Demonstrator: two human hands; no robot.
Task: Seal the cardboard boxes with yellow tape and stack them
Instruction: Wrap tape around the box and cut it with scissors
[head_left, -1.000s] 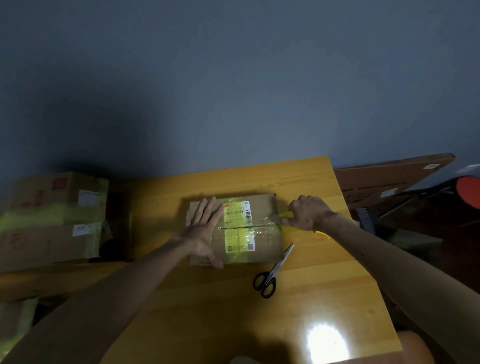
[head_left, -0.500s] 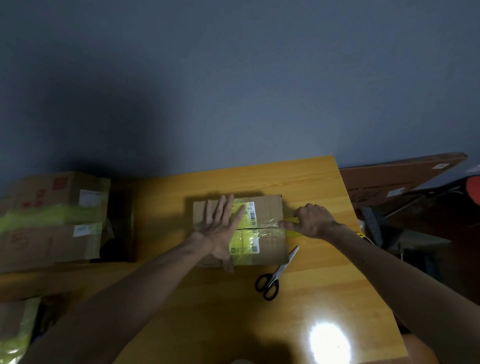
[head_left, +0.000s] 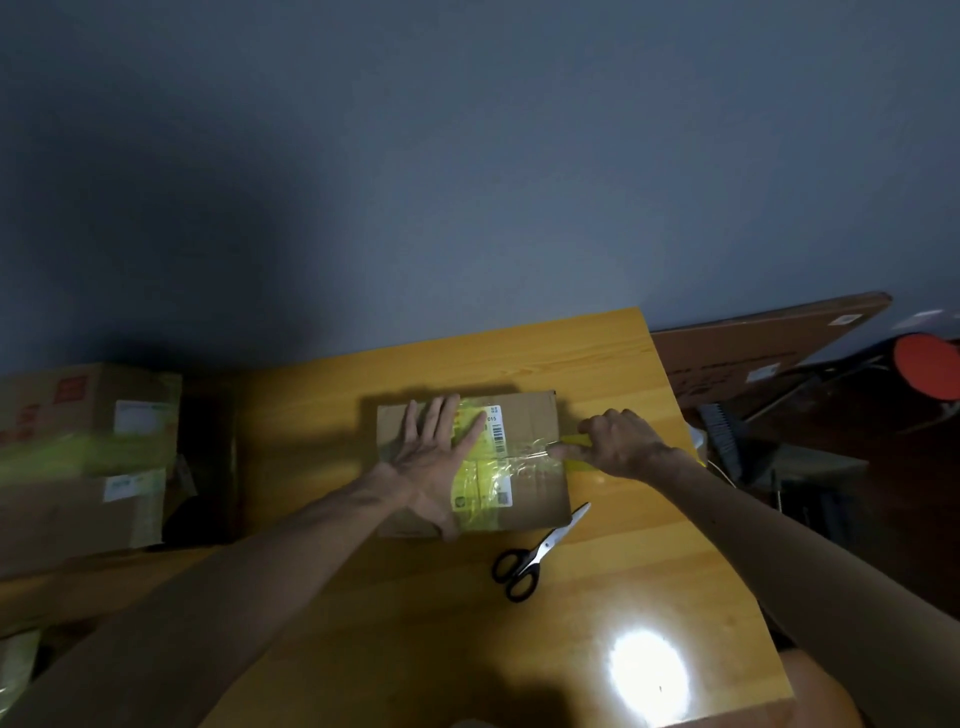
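Note:
A small cardboard box (head_left: 535, 421) with yellow tape and printed labels across its top lies in the middle of the wooden table (head_left: 467, 613). My left hand (head_left: 434, 462) lies flat on the box's top, fingers straight and spread. At the box's right edge my right hand (head_left: 618, 441) pinches a strip of yellow tape (head_left: 574, 440) that runs onto the box's seam. The tape roll is hidden behind my right hand and wrist.
Black-handled scissors (head_left: 540, 551) lie on the table just right of the box's near corner. Two taped boxes (head_left: 88, 452) are stacked at the left. A flat brown carton (head_left: 753, 348) and a red object (head_left: 930, 371) sit off the table's right side.
My left hand has slid rightward across the box's top along the tape. My right hand stays at the box's right edge, holding the tape.

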